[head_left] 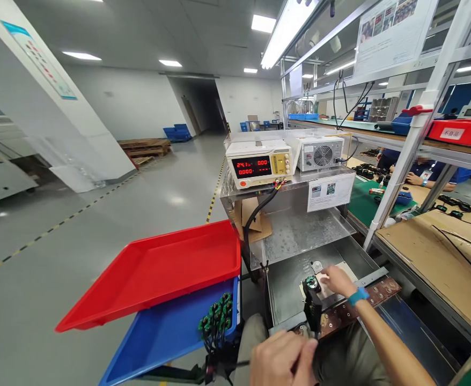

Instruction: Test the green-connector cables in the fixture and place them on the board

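Observation:
My right hand (337,280) reaches forward onto a small black round part with a green core (311,284) that sits on a black fixture (313,310) in the steel test bay; its fingers are curled on or beside the part. My left hand (284,358) is near my lap at the bottom edge, fingers closed around a thin black cable or wire. A cluster of the same green-and-black parts (216,320) with dangling wires lies in the right corner of the blue tray (159,338).
A red tray (155,268) rests tilted over the blue one. A power supply (258,162) with red digits and a second unit with a fan (319,153) stand on the steel shelf. A copper-coloured rail (374,295) runs to the right. Another person sits behind the right bench.

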Available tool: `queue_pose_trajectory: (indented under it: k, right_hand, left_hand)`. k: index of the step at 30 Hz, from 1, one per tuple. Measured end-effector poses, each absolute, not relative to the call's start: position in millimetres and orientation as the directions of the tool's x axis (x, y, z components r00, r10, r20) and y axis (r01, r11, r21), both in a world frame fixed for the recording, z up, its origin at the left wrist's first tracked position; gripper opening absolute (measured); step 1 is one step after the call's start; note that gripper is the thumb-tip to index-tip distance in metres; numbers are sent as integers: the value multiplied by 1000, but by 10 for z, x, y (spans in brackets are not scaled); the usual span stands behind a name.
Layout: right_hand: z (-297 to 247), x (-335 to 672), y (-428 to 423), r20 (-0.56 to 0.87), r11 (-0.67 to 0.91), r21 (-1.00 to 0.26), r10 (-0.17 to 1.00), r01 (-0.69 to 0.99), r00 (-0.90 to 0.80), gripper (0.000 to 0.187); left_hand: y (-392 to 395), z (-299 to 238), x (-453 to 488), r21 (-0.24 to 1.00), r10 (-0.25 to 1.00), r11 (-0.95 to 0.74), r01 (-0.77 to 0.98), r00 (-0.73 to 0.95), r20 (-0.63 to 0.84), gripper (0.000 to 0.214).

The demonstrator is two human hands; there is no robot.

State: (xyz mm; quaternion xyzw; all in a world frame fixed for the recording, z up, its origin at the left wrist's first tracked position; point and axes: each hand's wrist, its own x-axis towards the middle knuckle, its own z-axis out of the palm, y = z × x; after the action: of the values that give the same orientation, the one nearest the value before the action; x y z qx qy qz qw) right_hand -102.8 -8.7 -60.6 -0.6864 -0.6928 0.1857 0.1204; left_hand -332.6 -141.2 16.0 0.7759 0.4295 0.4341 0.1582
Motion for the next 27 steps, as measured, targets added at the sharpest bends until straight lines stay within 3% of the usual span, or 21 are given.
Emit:
queue_pose_trajectory:
  k: [2,4,5,7,9,12,14,16,17,20,23,27]
  right_hand:
    - [-319,-966,-255,-34,77,-530,993,844,-112,29]
    - [-97,-1063,-496,-53,132,-776,961,616,-273,40]
    - [-32,-1149,-629,-96,87,-893,921,442,-377,47]
    - [-6,-1324,-882,-193,-132,-980,818,150,-541,57]
    - [-95,-1429,-1081,-258,-287,-957,791,35,-555,60]
    - [-313,-1416,-1281,-244,-296,-953,872,-62,-425,59]
    - [-436,-1373,-1386,-230,-285,-955,891,-86,-392,57]
    - [-516,-1369,-1483,-229,-277,-958,892,-71,-389,56]
    - [-542,-1386,-1527,-225,-264,-963,894,-48,-388,55]
    - [-593,-1478,-1637,-170,-160,-985,920,57,-353,52]
    - [-630,-1573,-1724,-157,-126,-984,947,126,-281,47]
    - [-734,-1716,-1874,-141,-133,-987,986,88,-94,39]
  left_hand:
    - [-1397,94,-3100,304,573,-804,512,525,629,35]
    - [-1405,-97,-2790,166,381,-919,359,694,610,43]
    - [-1420,-228,-2626,183,322,-946,266,748,581,49]
    - [-1475,-520,-2352,370,281,-926,80,799,531,61]
    - [-1550,-782,-2237,528,299,-849,-14,811,502,64]
    - [-1649,-990,-2405,585,385,-810,-26,729,565,55]
    - [-1673,-984,-2637,688,631,-721,84,490,601,43]
    - [-1652,-891,-2848,877,898,-439,194,128,421,26]
    - [-1628,-829,-2927,943,963,-266,198,1,271,21]
    - [-1550,-658,-3051,995,998,22,95,-57,-16,33]
    - [-1528,-589,-3089,987,988,152,-46,15,-152,43]
    - [-1597,-681,-3107,914,947,319,-250,53,-316,43]
